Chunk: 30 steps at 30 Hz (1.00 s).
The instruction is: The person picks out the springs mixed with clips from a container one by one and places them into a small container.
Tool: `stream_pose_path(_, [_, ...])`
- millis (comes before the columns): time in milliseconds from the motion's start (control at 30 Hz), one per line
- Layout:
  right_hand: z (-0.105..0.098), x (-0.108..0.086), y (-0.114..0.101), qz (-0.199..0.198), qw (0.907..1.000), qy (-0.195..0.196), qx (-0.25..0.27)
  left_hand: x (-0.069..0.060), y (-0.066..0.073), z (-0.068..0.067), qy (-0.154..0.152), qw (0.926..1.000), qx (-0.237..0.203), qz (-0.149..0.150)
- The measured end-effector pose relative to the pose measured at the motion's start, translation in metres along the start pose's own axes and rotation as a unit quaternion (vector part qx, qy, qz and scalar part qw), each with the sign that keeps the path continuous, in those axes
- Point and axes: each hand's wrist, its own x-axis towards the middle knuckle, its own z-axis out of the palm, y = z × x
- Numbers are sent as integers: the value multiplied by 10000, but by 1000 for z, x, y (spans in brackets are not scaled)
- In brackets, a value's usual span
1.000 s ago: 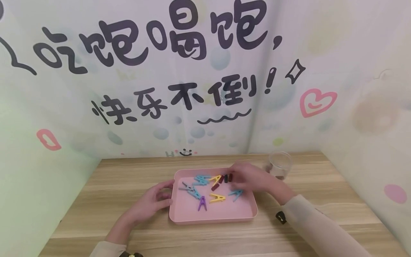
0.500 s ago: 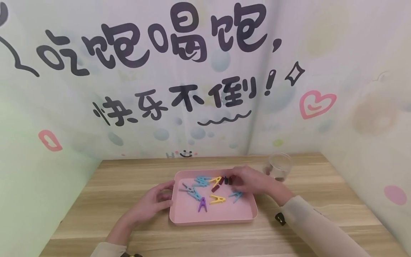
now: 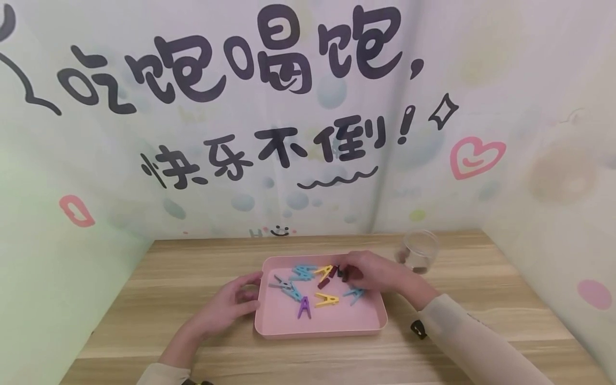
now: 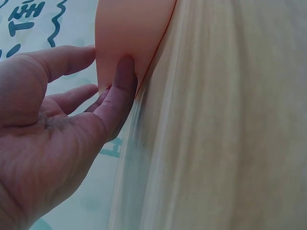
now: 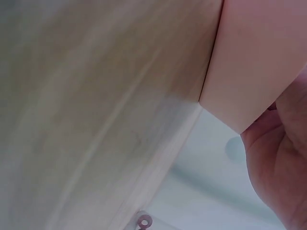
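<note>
A shallow pink tray (image 3: 332, 321) holds several small clothespins: blue ones like the blue clothespin (image 3: 355, 295), a yellow clothespin (image 3: 326, 299), a purple clothespin (image 3: 304, 307) and a grey one. Small dark red pieces (image 3: 324, 283) and black ones lie near its back edge. My left hand (image 3: 231, 302) touches the tray's left end wall from outside, fingertips and thumb against it (image 4: 62, 105). Over the back right of the tray, my right hand (image 3: 372, 271) reaches down with its fingers at the dark pieces. The tray wall hides its fingertips in the right wrist view.
A clear round cup (image 3: 421, 251) with a few dark pieces inside stands behind the right forearm. A small black object (image 3: 418, 329) shows beside the right sleeve. The wooden table (image 3: 202, 251) meets a printed curtain-like wall at the back.
My right fingers have shifted slightly among the dark pieces, which sit a little differently beside them. The left hand and the tray have stayed in place.
</note>
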Motion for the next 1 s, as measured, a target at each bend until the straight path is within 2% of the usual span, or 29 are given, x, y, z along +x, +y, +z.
stream_pose_path(433, [-2,2,-1,-436,9983,-365,108,0,1,0,28,10000,74,-21])
stream_pose_path(600, [0,1,2,-454,9984,-265,227,1,0,1,29,10000,75,1])
stream_pose_path(1000, [-5,-7,2,-365,9950,160,914,1,0,1,46,9999,100,30])
